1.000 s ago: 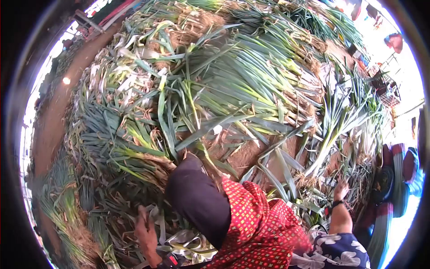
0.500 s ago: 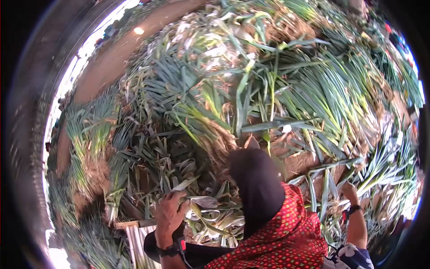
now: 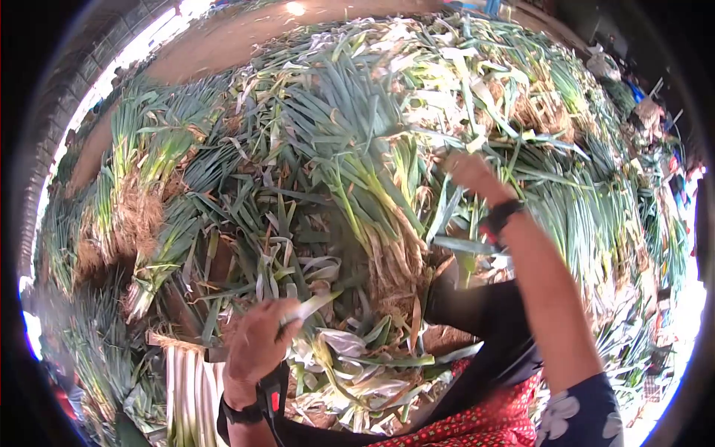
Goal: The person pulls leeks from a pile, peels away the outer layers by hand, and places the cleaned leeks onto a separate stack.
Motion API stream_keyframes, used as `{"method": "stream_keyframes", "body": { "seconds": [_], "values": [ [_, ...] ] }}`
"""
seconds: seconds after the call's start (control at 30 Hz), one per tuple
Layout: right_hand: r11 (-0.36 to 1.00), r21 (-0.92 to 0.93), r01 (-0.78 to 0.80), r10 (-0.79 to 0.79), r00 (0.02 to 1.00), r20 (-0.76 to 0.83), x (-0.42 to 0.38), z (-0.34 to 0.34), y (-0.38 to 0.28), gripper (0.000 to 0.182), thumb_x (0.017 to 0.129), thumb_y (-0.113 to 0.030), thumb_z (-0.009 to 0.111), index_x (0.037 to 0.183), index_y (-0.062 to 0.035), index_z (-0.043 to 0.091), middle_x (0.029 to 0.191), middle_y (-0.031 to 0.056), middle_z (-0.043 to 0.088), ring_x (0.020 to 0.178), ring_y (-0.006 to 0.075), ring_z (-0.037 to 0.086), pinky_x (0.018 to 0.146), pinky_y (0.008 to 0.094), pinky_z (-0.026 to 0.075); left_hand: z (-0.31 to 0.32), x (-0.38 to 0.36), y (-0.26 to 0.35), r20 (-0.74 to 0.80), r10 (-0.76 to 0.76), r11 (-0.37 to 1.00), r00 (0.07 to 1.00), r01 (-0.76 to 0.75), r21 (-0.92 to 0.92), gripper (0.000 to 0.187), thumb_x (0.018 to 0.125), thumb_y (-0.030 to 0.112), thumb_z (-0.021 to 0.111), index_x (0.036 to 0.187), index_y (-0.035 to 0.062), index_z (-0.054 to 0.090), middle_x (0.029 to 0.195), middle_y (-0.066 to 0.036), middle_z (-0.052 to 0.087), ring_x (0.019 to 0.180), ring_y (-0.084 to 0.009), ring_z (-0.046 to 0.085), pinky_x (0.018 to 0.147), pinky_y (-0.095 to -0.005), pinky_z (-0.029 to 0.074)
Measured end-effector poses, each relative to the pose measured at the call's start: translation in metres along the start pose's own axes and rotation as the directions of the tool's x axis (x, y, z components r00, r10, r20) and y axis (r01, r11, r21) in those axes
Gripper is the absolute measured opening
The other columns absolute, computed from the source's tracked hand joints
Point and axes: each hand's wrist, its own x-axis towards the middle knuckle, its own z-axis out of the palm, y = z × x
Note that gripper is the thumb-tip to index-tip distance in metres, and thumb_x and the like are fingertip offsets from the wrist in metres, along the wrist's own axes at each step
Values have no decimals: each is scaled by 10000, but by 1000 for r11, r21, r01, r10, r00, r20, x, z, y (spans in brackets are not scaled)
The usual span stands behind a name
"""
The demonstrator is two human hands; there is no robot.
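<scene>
My left hand [image 3: 257, 339], with a black wristband, is closed around a pale green-white stalk piece [image 3: 311, 305] at the lower left, above loose leaves. Just left of it stand trimmed white leek stalks [image 3: 190, 391] side by side. My right hand [image 3: 471, 173] is stretched forward over the leafy pile, blurred, its fingers pointing left; whether it holds anything is unclear. Left of and below that hand lies a bunch of leeks [image 3: 387, 238], roots toward me and green leaves away.
More leeks with roots [image 3: 134, 208] lie at the left, and a long row of leeks [image 3: 588, 216] at the right. Peeled leaves [image 3: 357, 372] cover the ground before my black-clad leg [image 3: 484, 316]. Brown bare ground [image 3: 216, 45] shows at the far left.
My right hand has swung from the lower right up and forward over the pile. My left hand has closed around a stalk piece. The view has shifted, and the red patterned cloth now sits lower.
</scene>
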Motion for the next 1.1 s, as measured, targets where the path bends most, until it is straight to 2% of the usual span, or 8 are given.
{"method": "stream_keyframes", "body": {
  "seconds": [0.13, 0.23, 0.63, 0.73, 0.8, 0.9, 1.0, 1.1],
  "values": [
    [904, 355, 236, -305, 940, 150, -13, 155, -126, 280, 893, -224, 501, 927, -8, 675, 1029, 215, 664, 899, 396, 661, 780, 463, 549, 18, -5, -24, 201, -24, 998, 979, 14, 55, 264, 878, 237, 647, 1048, 36, 620, 882, -166, 630, 811, -366, 623, 720, -440, 495],
    [686, 597, -416, 122, 875, 469, -56, 110, -179, 509, 887, -318, 540, 1225, 58, 474, 963, 324, 642, 901, 462, 639, 822, 528, 505, 24, -9, -38, 199, -87, 995, 976, 78, 55, 258, 864, 250, 662, 1040, 66, 623, 858, -148, 630, 802, -368, 626, 692, -452, 492],
    [374, 843, -386, -223, 845, 486, -91, 3, -189, 387, 909, -354, 569, 1060, 2, 555, 827, 160, 668, 751, 298, 658, 673, 408, 512, 110, 62, -76, 308, -229, 903, 923, 320, -287, 505, 948, 397, 571, 1264, 6, 523, 1191, -148, 631, 1036, -270, 635, 824, -380, 505],
    [99, 796, -597, -433, 695, 574, -125, -20, -220, 306, 924, -291, 585, 944, 14, 591, 751, 59, 646, 670, 140, 612, 602, 319, 499, 161, 96, -80, 348, -391, 779, 852, 508, -368, 559, 943, 441, 566, 1304, 19, 498, 1174, -138, 626, 1009, -265, 629, 839, -381, 501],
    [109, 798, -593, -533, 642, 551, -163, -44, -240, 261, 940, -238, 559, 877, 15, 572, 680, 57, 617, 644, 149, 592, 553, 308, 475, 194, 102, -75, 328, -604, 156, 726, 511, -845, 487, 961, 409, 549, 1282, 44, 513, 993, -85, 640, 873, -239, 626, 782, -351, 501],
    [42, 697, -716, -633, 521, 573, -211, -70, -253, 321, 927, -292, 573, 1007, 17, 612, 799, 68, 675, 717, 167, 628, 644, 334, 507, 323, 99, -149, 28, -317, 335, 948, 139, -932, 464, 952, 305, 537, 1265, -36, 532, 1106, -213, 634, 1069, -231, 577, 870, -361, 477],
    [202, 763, -614, -789, 361, 498, -221, -86, -253, 346, 917, -302, 568, 1082, 0, 610, 865, 98, 681, 811, 195, 637, 699, 345, 504, 264, 79, -75, 210, -561, 328, 801, 447, -832, 440, 949, 298, 532, 1236, -35, 553, 1078, -220, 640, 1013, -305, 607, 862, -394, 471],
    [140, 816, -561, -413, 716, 563, -204, -63, -252, 396, 905, -310, 564, 1171, -17, 563, 1015, 136, 652, 864, 230, 630, 764, 356, 506, 232, 47, -38, -19, -564, 637, 826, 420, -646, 355, 947, 264, 516, 1125, -34, 591, 1038, -266, 626, 970, -434, 592, 836, -445, 464]
  ]
}}
